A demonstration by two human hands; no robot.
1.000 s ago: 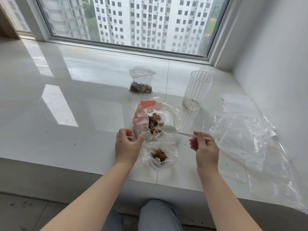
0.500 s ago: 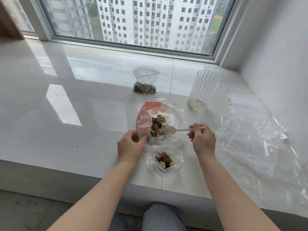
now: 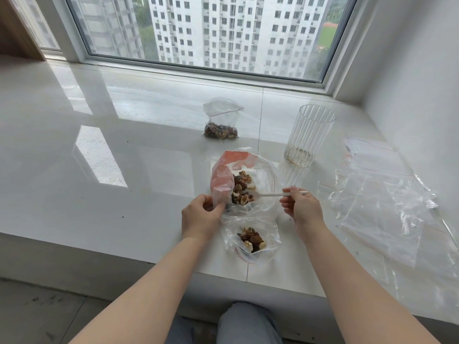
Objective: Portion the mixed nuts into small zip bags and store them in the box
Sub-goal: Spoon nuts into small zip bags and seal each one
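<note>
Nuts | we are pinching spoon in right hand, lying leftward into them | left hand gripping big bag (zip bag nearer us)

No text, label, brand, number or sign can be read anywhere. The large nut bag pinched by the left hand's fingers carries only an orange-red patch with no legible print. The small zip bags show just thin red seal lines.
</note>
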